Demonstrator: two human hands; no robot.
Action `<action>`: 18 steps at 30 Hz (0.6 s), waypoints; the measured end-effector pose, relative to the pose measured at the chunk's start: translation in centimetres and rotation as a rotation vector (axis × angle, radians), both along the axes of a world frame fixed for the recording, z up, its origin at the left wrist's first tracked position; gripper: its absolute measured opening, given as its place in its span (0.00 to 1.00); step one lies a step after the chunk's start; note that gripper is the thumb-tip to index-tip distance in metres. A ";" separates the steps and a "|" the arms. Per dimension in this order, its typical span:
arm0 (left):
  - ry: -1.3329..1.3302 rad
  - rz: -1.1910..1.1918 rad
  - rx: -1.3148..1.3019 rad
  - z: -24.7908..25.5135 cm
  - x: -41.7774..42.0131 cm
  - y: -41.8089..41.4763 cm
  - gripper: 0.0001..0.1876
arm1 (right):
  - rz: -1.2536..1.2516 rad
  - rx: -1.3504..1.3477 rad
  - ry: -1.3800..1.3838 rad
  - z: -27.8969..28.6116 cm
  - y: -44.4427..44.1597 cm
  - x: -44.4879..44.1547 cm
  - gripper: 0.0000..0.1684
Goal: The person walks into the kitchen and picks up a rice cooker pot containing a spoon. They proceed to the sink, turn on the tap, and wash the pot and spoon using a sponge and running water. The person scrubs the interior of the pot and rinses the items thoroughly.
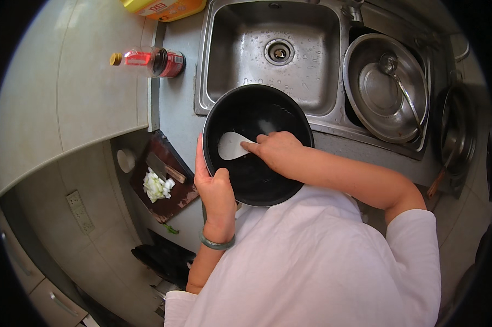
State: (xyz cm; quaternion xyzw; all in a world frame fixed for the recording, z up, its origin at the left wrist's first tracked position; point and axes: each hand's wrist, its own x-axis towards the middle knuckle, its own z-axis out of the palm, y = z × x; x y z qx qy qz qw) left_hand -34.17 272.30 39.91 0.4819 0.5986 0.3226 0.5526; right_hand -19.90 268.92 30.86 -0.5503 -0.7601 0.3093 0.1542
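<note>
My left hand (216, 192) grips the left rim of a black round inner pot (266, 188), thumb over the edge and fingers along the outside. The pot tilts toward me in front of the sink's near edge. Inside it, my right hand (276, 153) holds a white rice paddle (230, 146), its index finger pressed along the paddle. The paddle's broad blade lies against the pot's inner left side, and its handle is hidden under my palm. A pale smear shows on the dark inner surface.
Beyond the pot is a stainless steel sink (246, 57) with water drops. A metal basin (362, 110) holding a ladle (405, 92) stands at right. At left are a bottle (172, 63), and a cutting board (174, 208) bearing chopped pale vegetable (156, 187) and a cleaver (158, 165).
</note>
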 end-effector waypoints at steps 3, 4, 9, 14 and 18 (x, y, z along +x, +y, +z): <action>-0.021 0.036 0.012 0.3 0.1 -0.1 0.39 | 0.051 -0.074 -0.014 0.4 -0.4 0.7 0.25; -0.032 0.037 0.013 0.1 0.0 -0.1 0.39 | 0.085 -0.157 -0.033 1.1 -0.9 1.5 0.24; -0.040 0.007 -0.012 -0.1 -0.1 0.0 0.40 | 0.028 -0.049 0.013 0.5 -0.4 0.1 0.27; -0.004 0.016 0.052 -0.5 -0.3 -0.3 0.39 | 0.027 -0.035 0.024 0.3 -0.4 0.8 0.27; -0.025 -0.079 0.050 -0.5 -0.5 -0.1 0.40 | 0.027 -0.106 -0.010 0.8 -1.0 1.6 0.28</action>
